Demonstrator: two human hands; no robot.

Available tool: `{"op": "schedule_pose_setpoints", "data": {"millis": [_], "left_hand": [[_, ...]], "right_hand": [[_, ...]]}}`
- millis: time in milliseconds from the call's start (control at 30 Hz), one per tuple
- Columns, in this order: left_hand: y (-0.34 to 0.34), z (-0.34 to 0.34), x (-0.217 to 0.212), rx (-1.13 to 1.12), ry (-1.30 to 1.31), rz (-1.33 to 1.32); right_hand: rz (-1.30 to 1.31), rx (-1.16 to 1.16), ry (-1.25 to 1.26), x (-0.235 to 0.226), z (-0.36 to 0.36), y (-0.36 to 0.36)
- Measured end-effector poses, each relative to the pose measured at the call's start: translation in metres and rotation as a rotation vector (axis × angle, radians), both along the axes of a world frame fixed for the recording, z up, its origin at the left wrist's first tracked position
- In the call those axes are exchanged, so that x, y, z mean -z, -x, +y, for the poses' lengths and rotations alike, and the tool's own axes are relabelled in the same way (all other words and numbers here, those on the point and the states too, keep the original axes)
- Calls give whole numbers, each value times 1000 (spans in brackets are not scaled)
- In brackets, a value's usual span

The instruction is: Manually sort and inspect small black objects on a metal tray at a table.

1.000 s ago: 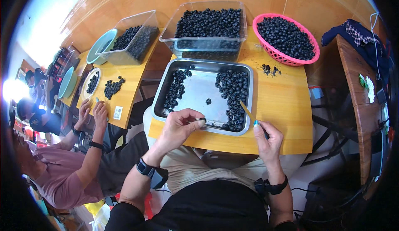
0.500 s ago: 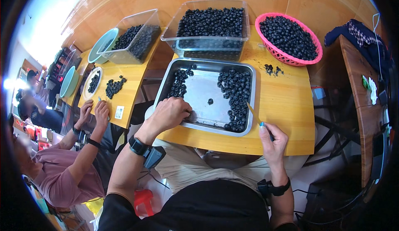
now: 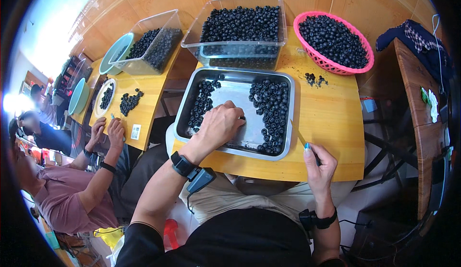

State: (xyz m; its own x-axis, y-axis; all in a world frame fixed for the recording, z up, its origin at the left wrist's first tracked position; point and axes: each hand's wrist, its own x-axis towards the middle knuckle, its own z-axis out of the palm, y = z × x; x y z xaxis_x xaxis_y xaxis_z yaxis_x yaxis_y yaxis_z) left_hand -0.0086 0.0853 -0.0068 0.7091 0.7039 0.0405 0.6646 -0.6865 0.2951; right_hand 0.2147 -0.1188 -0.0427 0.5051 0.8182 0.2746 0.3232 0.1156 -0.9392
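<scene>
A metal tray (image 3: pixel 232 71) lies before me with dark blueberries in two groups: a left pile (image 3: pixel 203 99) and a larger right pile (image 3: pixel 270 111). My left hand (image 3: pixel 217 126) reaches over the middle of the tray, palm down. Its thumb and fingertips close on a single blueberry (image 3: pixel 242 118), partly covered by the fingers. Beyond the tray's right side, my right hand (image 3: pixel 320 163) grips a small knife (image 3: pixel 300 135) by its handle. The thin blade points up and away, and the hand mostly hides the handle.
Behind the tray stands a clear plastic bin (image 3: pixel 240 43) of blueberries, beside a pink basket (image 3: pixel 314 58) of more. Loose dark bits (image 3: pixel 316 80) lie on the yellow table (image 3: pixel 331 123). At the left, a co-worker's hands (image 3: pixel 108 131) work at another table with blueberries (image 3: pixel 129 102).
My left hand has moved right, from the tray's near left edge to the lone blueberry in the middle, and closed on it. My right hand has shifted slightly right, still gripping the knife.
</scene>
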Motion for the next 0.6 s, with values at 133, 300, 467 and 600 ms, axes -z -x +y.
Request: {"op": "schedule_pose_setpoints", "data": {"millis": [133,300,467,600], "left_hand": [[-5,-3,-4,11,27,-37],[-3,-6,-5,49,118,-166],[0,-16,-2,-82,859,-693],[2,-27,2,-125,1107,-940]], "right_hand": [[16,0,2,2,-1,-1],[33,-11,19,3,-1,0],[38,-42,33,1,-1,3],[24,-69,35,-5,0,11]]}}
